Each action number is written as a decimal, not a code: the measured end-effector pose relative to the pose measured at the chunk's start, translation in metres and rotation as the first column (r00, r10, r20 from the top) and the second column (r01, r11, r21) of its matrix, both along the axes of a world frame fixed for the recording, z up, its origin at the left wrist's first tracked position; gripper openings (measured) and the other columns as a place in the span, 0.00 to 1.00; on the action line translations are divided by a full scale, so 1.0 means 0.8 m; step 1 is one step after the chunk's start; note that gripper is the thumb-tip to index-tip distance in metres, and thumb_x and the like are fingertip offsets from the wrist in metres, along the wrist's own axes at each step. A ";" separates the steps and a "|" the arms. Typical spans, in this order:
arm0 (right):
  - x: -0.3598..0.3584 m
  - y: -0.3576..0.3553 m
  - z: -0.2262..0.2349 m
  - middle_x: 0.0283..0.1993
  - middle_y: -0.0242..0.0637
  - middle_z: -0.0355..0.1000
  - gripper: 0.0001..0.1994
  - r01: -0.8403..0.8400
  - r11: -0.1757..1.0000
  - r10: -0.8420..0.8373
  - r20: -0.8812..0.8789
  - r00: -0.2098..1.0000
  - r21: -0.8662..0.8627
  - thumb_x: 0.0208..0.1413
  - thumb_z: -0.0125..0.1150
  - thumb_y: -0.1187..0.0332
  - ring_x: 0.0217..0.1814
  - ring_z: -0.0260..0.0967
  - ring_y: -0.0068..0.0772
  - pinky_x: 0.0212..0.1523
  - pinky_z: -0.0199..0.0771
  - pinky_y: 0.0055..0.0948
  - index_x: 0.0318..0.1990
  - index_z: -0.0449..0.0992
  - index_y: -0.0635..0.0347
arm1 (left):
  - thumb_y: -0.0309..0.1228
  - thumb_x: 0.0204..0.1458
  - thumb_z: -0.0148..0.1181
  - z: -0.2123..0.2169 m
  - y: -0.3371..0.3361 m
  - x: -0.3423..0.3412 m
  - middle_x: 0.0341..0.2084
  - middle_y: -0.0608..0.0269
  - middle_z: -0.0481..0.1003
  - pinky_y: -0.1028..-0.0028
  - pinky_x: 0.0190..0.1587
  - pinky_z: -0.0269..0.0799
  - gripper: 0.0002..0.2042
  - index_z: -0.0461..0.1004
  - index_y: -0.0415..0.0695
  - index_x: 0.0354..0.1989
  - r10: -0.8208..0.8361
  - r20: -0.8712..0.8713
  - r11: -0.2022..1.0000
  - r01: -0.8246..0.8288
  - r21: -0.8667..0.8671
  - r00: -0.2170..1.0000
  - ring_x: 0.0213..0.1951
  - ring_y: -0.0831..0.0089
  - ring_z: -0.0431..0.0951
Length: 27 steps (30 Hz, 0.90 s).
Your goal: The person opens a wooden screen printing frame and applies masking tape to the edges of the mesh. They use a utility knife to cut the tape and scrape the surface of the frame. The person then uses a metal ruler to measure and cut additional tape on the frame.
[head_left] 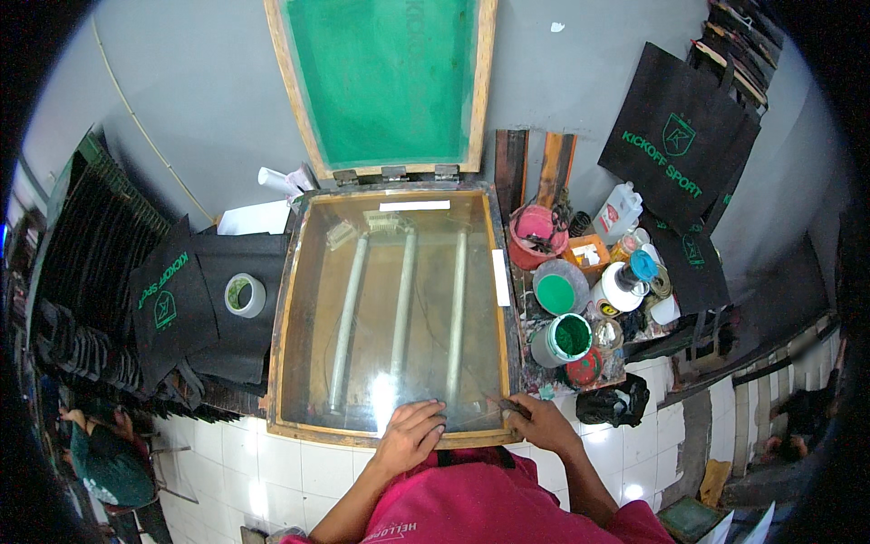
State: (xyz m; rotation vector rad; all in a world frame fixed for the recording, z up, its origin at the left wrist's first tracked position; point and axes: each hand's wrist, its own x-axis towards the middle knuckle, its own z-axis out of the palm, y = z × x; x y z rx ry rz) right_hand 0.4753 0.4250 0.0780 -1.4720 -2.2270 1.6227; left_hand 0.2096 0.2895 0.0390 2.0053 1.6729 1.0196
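My left hand (410, 435) rests flat on the near edge of the glass top (399, 299) of a wooden light box, fingers together, holding nothing. My right hand (536, 421) sits at the box's near right corner, fingertips pinched on a small dark thing on the glass that is too small to name. Under the glass lie three long tube lamps (401, 308). A wooden screen frame (385, 82) with green mesh is hinged up behind the box, leaning against the wall.
Black bags with green print (172, 299) are stacked left of the box, a tape roll (245, 295) on them. Right of it stand open pots of green ink (569, 337), a pink bucket (535, 234) and bottles. More black bags (680, 136) hang on the wall. Another person (104, 453) is at lower left.
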 end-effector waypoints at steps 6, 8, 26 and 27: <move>0.004 0.001 -0.009 0.42 0.53 0.80 0.19 -0.008 1.000 0.008 -0.012 1.000 0.024 0.64 0.59 0.62 0.45 0.81 0.49 0.46 0.77 0.43 0.58 0.73 0.61 | 0.27 0.55 0.65 -0.004 0.002 0.001 0.54 0.61 0.78 0.60 0.59 0.67 0.08 0.82 0.43 0.42 0.003 0.002 1.000 -0.003 0.006 1.000 0.59 0.60 0.75; 0.003 0.003 -0.008 0.43 0.54 0.80 0.19 -0.001 1.000 0.001 -0.007 1.000 0.006 0.64 0.59 0.62 0.46 0.81 0.49 0.46 0.77 0.43 0.59 0.73 0.61 | 0.27 0.54 0.65 -0.002 0.005 0.000 0.54 0.61 0.78 0.60 0.59 0.67 0.08 0.82 0.44 0.42 0.003 0.008 1.000 -0.003 0.016 1.000 0.59 0.60 0.75; 0.002 -0.005 0.018 0.36 0.53 0.77 0.12 -0.022 0.992 0.024 -0.009 1.000 0.123 0.64 0.59 0.66 0.38 0.77 0.55 0.40 0.73 0.46 0.51 0.73 0.61 | 0.25 0.53 0.64 -0.006 0.004 0.006 0.53 0.55 0.78 0.56 0.61 0.67 0.08 0.81 0.40 0.42 0.025 -0.004 1.000 -0.025 0.002 1.000 0.58 0.56 0.76; 0.004 -0.006 0.014 0.34 0.51 0.76 0.13 -0.008 0.989 0.012 -0.025 1.000 0.145 0.64 0.60 0.66 0.34 0.75 0.48 0.37 0.72 0.43 0.51 0.74 0.61 | 0.25 0.54 0.64 -0.006 0.005 0.005 0.54 0.55 0.78 0.57 0.61 0.67 0.08 0.81 0.40 0.42 0.023 -0.001 1.000 -0.023 -0.001 1.000 0.58 0.56 0.76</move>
